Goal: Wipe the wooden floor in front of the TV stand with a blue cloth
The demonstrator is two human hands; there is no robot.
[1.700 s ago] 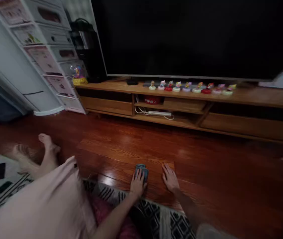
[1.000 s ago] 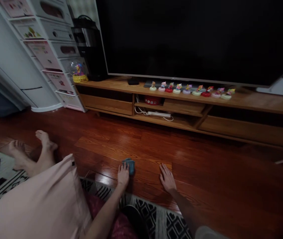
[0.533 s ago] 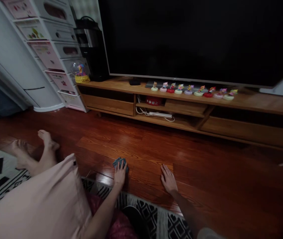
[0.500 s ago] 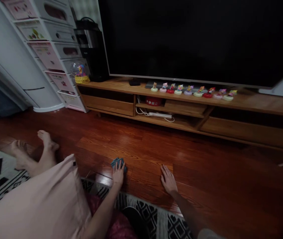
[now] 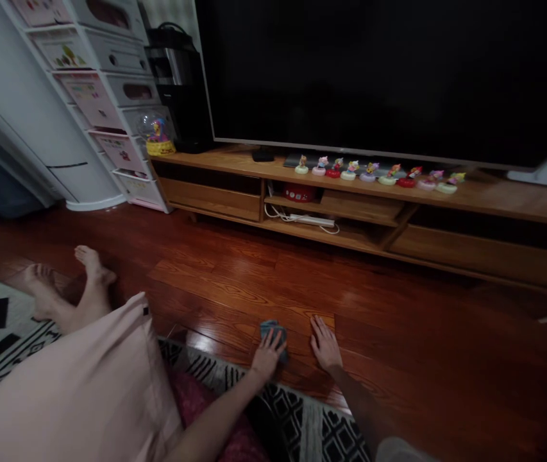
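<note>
Blue cloth: we see the blue cloth (image 5: 268,325) on the shiny wood floor (image 5: 239,273), partly hidden under the left hand. It looks bunched up, and it lies just past the edge of the patterned rug (image 5: 312,420).
Left hand: our left hand (image 5: 267,358) lies on the cloth with its fingers spread apart. We see no pinch (the tips are a bit too blurry to be sure).
What is new: half a second ago, the cloth and left hand are farther left; now both are closer to our right hand (image 5: 327,350). The cloth seems to slide along with the left hand.
What it means: we think the left hand is doing the moving work here, pushing the cloth across the boards.
Right hand: it stays flat on the floor, fingers out, holding nothing that we can see. It is near the cloth but does not touch it.
Pink pillow: the pink pillow (image 5: 78,378) is off to our left, well apart from the cloth.
Toy row: the little toys (image 5: 351,171) stand on the wooden cabinet (image 5: 210,200), far from both hands.
</note>
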